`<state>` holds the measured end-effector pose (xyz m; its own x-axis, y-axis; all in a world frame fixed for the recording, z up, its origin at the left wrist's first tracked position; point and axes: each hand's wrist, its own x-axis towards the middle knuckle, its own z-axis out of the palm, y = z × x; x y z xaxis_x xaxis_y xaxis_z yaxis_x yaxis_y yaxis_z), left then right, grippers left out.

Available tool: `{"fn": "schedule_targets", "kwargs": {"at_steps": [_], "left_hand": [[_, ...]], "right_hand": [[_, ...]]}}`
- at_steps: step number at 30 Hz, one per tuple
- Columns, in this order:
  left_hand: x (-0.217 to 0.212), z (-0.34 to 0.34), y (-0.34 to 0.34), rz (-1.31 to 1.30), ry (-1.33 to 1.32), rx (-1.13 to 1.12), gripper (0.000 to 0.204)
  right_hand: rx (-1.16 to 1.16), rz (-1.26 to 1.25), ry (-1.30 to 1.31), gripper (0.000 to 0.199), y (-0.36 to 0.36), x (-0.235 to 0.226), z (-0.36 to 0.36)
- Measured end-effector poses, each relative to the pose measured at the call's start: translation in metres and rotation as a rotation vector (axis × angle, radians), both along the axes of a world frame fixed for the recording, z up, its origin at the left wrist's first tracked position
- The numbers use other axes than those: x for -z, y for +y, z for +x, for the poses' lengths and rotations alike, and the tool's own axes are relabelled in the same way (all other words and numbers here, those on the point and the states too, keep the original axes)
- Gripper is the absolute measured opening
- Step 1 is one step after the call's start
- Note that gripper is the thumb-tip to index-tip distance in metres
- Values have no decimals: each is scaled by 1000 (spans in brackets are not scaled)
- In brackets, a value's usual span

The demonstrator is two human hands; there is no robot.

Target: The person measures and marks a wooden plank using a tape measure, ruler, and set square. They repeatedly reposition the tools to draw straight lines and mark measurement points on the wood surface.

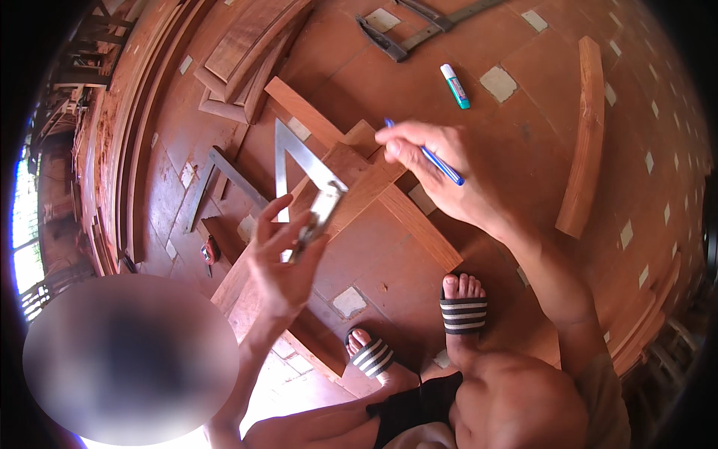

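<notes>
My left hand [278, 273] grips a metal triangular square [326, 198] by its thick silvery edge, fingers curled around it and the thin blades pointing up and away. The square is held over a wooden frame [359, 196] of crossing boards on the floor. To the right, my right hand [449, 168] pinches a blue pen [443, 164] between thumb and fingers, above the frame's right side. The pen slants, its far end poking out beyond the fingertips. Whether the square touches the wood I cannot tell.
A second metal square [233, 178] and a red tape measure [210, 251] lie left of the frame. Beyond are wooden panels [243, 56], a bar clamp [419, 37] and a white-and-teal tube [455, 87]. A curved wooden piece [585, 142] lies right. My sandalled feet [464, 314] stand near the frame.
</notes>
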<state>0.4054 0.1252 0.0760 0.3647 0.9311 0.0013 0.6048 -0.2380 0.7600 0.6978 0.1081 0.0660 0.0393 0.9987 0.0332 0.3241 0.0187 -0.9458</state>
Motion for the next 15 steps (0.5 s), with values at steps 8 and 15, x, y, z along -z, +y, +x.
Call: {"fn": "schedule_targets", "kwargs": {"at_steps": [8, 15], "left_hand": [[-80, -37, 13, -502, -699, 269, 38], [-42, -115, -2, -13, 313, 98, 91]], "right_hand": [[-68, 508, -116, 54, 12, -28, -27], [33, 460, 23, 31, -9, -24, -21]]}}
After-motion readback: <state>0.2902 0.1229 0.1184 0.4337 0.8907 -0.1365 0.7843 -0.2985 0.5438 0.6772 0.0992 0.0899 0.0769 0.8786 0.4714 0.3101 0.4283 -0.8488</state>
